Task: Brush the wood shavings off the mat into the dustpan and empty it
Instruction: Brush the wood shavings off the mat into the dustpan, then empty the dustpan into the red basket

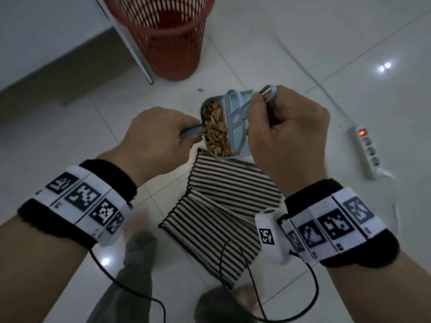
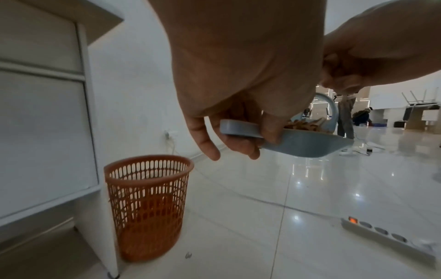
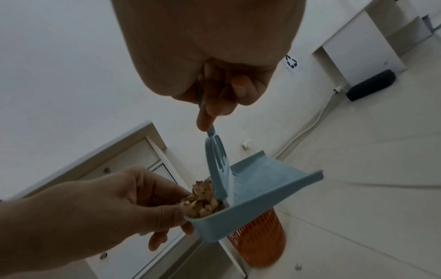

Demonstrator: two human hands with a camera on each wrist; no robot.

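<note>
Shavings-filled dustpan [image 1: 235, 127] above striped mat [image 1: 224, 206]

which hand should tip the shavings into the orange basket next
Left. The left hand already holds the dustpan by its handle, with the shavings inside and the basket on its side. The right hand holds the brush.

No words, brand names or numbers can be read anywhere. The only printed marks are black-and-white square code patterns on the white bands [image 1: 81, 201] round both wrists and on the small white camera unit [image 1: 268, 236] at the right wrist (patterns, not letters), and a dark arrow-loop sign [image 3: 291, 63] on the far wall, too blurred to make out
</note>
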